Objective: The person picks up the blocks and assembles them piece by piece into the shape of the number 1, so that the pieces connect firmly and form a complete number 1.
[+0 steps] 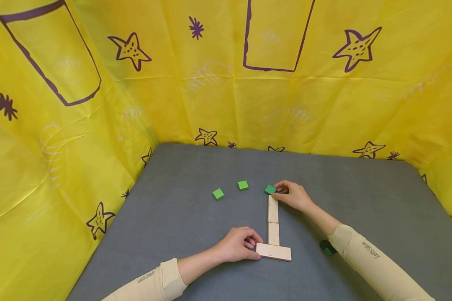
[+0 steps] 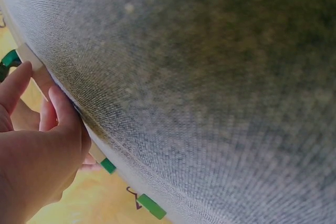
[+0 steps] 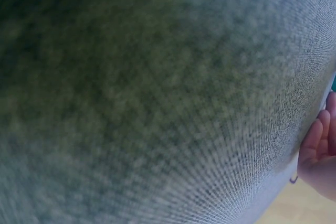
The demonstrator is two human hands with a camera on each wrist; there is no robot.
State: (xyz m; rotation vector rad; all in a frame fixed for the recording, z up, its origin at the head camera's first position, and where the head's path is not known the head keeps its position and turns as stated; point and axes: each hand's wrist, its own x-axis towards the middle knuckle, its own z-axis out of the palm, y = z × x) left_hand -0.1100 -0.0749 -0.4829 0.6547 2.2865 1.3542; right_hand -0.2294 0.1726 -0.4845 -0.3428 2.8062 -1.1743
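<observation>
Left grip (image 1: 238,244) rested on the worktop (image 1: 361,196), touching the left end of a flat block (image 1: 273,252) lying crosswise. Two more blocks (image 1: 273,221) ran end to end from that block's top edge away toward the right grip (image 1: 291,195). Right grip sat at their far end w/ a small cube (image 1: 270,189) at its fingertips. Two other cubes (image 1: 242,185) (image 1: 218,194) lay left of the right grip, apart from it, behind the left grip.

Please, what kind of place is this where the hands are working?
Probably a small recording booth, not a home: a grey table is walled on three sides by a yellow sheet with purple starfish. Only green blocks and wooden planks lie on it.
</observation>
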